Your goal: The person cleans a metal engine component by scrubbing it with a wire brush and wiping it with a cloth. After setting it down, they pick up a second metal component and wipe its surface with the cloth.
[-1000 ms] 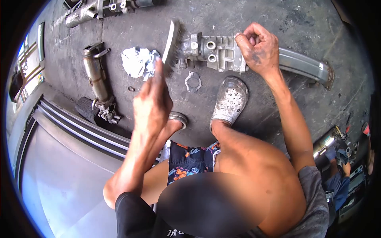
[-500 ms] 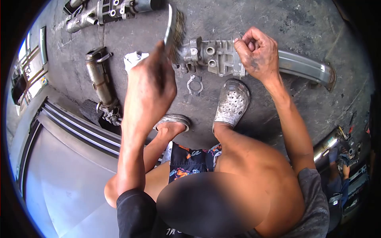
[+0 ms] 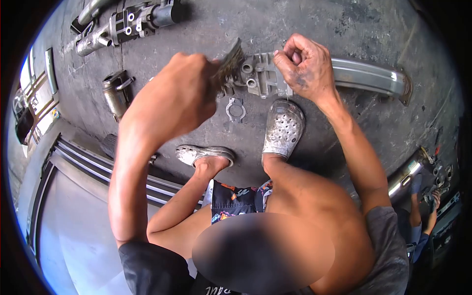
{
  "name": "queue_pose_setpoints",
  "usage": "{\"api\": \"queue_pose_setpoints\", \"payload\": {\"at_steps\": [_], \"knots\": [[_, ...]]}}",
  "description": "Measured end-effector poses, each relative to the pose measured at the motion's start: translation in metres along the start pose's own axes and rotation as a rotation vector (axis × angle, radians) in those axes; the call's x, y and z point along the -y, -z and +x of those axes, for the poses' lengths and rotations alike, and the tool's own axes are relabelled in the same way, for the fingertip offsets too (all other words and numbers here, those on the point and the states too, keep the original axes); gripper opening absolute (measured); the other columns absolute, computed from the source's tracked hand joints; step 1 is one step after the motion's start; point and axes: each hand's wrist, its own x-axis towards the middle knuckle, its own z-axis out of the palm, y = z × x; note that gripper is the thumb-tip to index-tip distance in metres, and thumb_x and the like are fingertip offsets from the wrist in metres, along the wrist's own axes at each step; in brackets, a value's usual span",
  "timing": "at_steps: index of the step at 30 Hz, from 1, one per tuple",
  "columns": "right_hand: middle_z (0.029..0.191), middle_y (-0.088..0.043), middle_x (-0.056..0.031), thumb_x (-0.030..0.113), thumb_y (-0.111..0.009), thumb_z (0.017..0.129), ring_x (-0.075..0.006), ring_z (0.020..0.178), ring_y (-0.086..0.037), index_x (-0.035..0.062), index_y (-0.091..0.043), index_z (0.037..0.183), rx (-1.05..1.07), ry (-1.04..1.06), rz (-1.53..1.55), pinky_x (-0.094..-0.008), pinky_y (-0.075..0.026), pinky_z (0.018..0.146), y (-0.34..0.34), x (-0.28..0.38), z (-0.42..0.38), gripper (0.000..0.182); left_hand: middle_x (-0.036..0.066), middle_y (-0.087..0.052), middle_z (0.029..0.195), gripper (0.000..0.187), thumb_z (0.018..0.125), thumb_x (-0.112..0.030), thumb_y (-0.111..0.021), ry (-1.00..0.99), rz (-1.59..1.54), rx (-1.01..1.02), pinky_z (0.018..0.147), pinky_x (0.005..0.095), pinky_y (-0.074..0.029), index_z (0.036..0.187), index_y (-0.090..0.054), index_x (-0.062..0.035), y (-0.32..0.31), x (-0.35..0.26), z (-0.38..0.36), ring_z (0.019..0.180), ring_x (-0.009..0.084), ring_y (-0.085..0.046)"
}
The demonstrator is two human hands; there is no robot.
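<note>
My left hand [image 3: 179, 96] is closed around a wire brush [image 3: 229, 61], whose bristles rest against the left end of a grey metal housing [image 3: 258, 76] lying on the concrete floor. My right hand [image 3: 302, 69] grips the right side of that housing, fingers curled over its top edge. A curved silver pipe [image 3: 368, 76] runs out from the housing to the right. A flat metal gasket [image 3: 235, 109] lies on the floor just below the housing. My two feet in grey clogs [image 3: 284, 127] are planted just below the work.
A second metal assembly [image 3: 132, 22] lies at the top left, and a rusty cylindrical exhaust part [image 3: 114, 93] at the left. A metal door track [image 3: 83, 164] runs along the left. Another person [image 3: 423, 216] crouches at the lower right beside more parts.
My left hand has swung the brush down and right, from upright above the floor onto the housing's left end. The white rag is now hidden behind my arm. The right hand kept its grip.
</note>
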Motion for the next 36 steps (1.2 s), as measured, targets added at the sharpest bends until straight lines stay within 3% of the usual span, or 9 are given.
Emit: {"api": "queue_pose_setpoints", "payload": {"at_steps": [11,12,24,28,31,33,34,35,36], "knots": [[0.064,-0.059,-0.0054,0.023,-0.075,0.078,-0.0187,0.055,-0.055,0.0048,-0.059,0.074,0.005,0.053,-0.014,-0.0347,-0.048,0.055,0.000,-0.002,0.000,0.025,0.026,-0.070,0.086,0.037,0.083,0.001,-0.058,0.031,0.123,0.216,0.080,0.0457,-0.057,0.115,-0.076,0.0025,0.027,-0.008,0.012,0.080,0.0364,-0.071],[0.064,-0.059,-0.0055,0.023,-0.075,0.079,-0.0189,0.055,-0.056,0.0047,-0.059,0.074,0.013,0.049,-0.010,-0.0348,-0.048,0.056,-0.001,-0.002,-0.004,0.025,0.023,-0.070,0.096,0.036,0.085,-0.004,-0.060,0.070,0.119,0.405,0.084,0.0446,-0.056,0.117,-0.075,0.0017,0.036,-0.012,0.018,0.090,0.0358,-0.070],[0.060,-0.048,-0.0022,0.015,-0.075,0.080,-0.0148,0.053,-0.047,0.0057,-0.055,0.073,-0.038,0.159,-0.001,-0.0330,-0.042,0.053,-0.004,-0.005,-0.008,0.023,0.027,-0.069,0.081,0.034,0.080,0.002,-0.058,-0.040,0.195,0.262,0.080,0.0450,-0.057,0.109,-0.076,0.0058,0.023,-0.006,0.043,0.081,0.0374,-0.070],[0.066,-0.061,-0.0074,0.019,-0.074,0.077,-0.0244,0.060,-0.062,0.0051,-0.058,0.075,-0.003,0.131,-0.029,-0.0388,-0.051,0.059,-0.001,-0.005,-0.005,0.022,0.026,-0.069,0.084,0.031,0.082,0.003,-0.060,-0.097,0.237,0.455,0.072,0.0472,-0.057,0.109,-0.074,0.0072,0.025,-0.040,0.086,0.077,0.0377,-0.069],[0.066,-0.062,-0.0072,0.020,-0.074,0.077,-0.0246,0.060,-0.062,0.0052,-0.059,0.076,-0.002,0.066,-0.018,-0.0385,-0.052,0.059,-0.002,-0.003,-0.004,0.021,0.023,-0.068,0.085,0.037,0.085,0.001,-0.060,-0.162,0.295,0.197,0.068,0.0465,-0.057,0.120,-0.071,0.0040,-0.001,-0.023,0.068,0.072,0.0353,-0.068],[0.066,-0.062,-0.0071,0.021,-0.074,0.077,-0.0244,0.060,-0.062,0.0050,-0.059,0.075,-0.017,0.112,0.003,-0.0382,-0.052,0.059,-0.001,-0.007,-0.002,0.022,0.019,-0.066,0.084,0.032,0.092,-0.004,-0.060,-0.032,0.297,0.194,0.071,0.0463,-0.056,0.121,-0.073,-0.0001,0.017,-0.024,0.046,0.075,0.0295,-0.068],[0.066,-0.062,-0.0071,0.021,-0.074,0.077,-0.0244,0.060,-0.062,0.0049,-0.059,0.075,0.003,0.133,0.020,-0.0380,-0.052,0.059,-0.002,-0.006,-0.007,0.023,0.019,-0.070,0.086,0.030,0.093,-0.003,-0.059,0.092,0.236,0.371,0.075,0.0465,-0.055,0.118,-0.075,-0.0027,0.032,-0.017,0.048,0.074,0.0301,-0.069],[0.066,-0.062,-0.0071,0.022,-0.074,0.077,-0.0242,0.060,-0.062,0.0048,-0.059,0.075,0.014,0.111,0.014,-0.0380,-0.052,0.059,-0.002,-0.005,-0.007,0.023,0.020,-0.074,0.088,0.037,0.090,0.003,-0.056,-0.280,0.261,0.106,0.080,0.0468,-0.056,0.120,-0.075,-0.0033,0.038,0.003,0.031,0.073,0.0319,-0.070],[0.066,-0.062,-0.0071,0.022,-0.074,0.078,-0.0240,0.059,-0.061,0.0048,-0.059,0.075,0.011,0.099,0.003,-0.0380,-0.052,0.059,-0.001,-0.004,-0.005,0.023,0.021,-0.075,0.089,0.040,0.088,0.004,-0.054,-0.219,0.231,0.169,0.082,0.0468,-0.056,0.121,-0.074,-0.0022,0.041,0.015,0.022,0.076,0.0320,-0.071]]}}
